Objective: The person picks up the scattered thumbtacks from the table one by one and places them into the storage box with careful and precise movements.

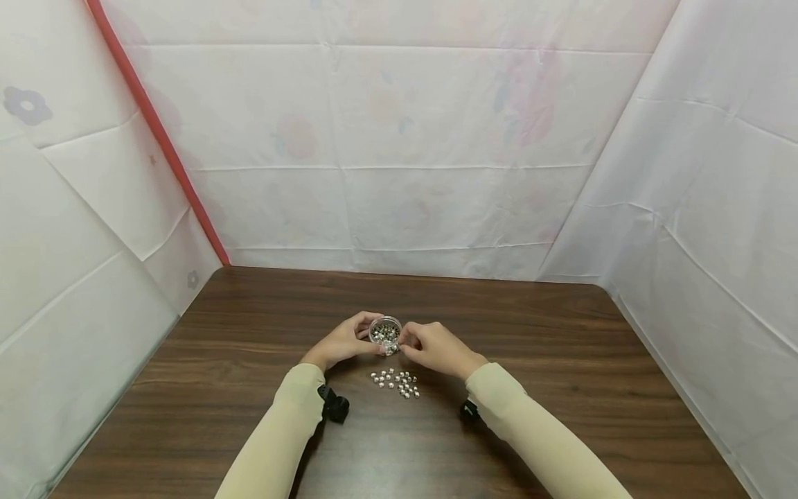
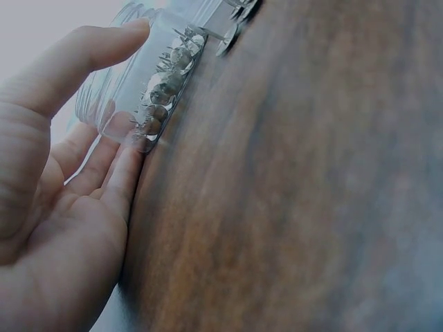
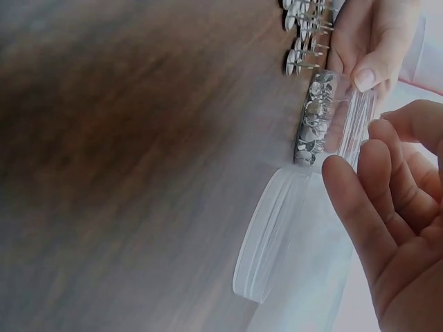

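My left hand (image 1: 345, 341) grips a round clear plastic jar (image 1: 386, 320), thumb on the near side and fingers around the far side. Silver thumbtacks (image 2: 166, 83) cover the bottom of the jar, which stands on the table with its mouth uncovered. At the jar's right rim is my right hand (image 1: 436, 346), its thumb and index fingertips close together. Whether a thumbtack sits between those fingertips is too small to see. Several loose thumbtacks (image 1: 402, 380) lie nearer the body, and in the right wrist view their points stick up from the flat heads (image 3: 291, 61).
A clear round lid (image 3: 266, 235) is beside the jar in the right wrist view; the right hand hides it in the head view. Dark wood tabletop (image 1: 249, 416) surrounds everything. White cloth walls (image 1: 374, 138) stand behind and at both sides.
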Demonstrator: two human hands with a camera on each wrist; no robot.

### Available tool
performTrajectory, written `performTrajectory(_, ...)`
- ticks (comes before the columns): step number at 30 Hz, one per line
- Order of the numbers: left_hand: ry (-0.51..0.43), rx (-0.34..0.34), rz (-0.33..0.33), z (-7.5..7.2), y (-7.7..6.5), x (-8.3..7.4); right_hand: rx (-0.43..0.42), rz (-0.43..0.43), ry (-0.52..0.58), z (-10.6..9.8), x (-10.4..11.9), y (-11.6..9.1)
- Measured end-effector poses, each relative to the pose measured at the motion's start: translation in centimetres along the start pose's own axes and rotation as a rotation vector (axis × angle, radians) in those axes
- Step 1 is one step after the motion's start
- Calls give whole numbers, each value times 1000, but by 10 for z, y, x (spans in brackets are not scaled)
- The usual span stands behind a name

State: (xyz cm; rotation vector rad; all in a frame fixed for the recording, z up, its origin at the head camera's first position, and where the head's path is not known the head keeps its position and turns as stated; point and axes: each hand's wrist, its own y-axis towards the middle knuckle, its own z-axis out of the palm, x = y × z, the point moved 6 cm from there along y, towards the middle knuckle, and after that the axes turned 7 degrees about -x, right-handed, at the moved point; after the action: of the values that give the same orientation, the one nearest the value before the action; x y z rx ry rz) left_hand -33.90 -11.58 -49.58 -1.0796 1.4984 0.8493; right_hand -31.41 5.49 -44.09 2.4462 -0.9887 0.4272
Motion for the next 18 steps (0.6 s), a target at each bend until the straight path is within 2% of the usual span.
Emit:
performTrajectory(6,2,-21,17,-1,4,7,17,-45,-48,0,3,-9)
performTrajectory(18,2,-23,18,-2,5,6,102,-51,-3,4,0,-28)
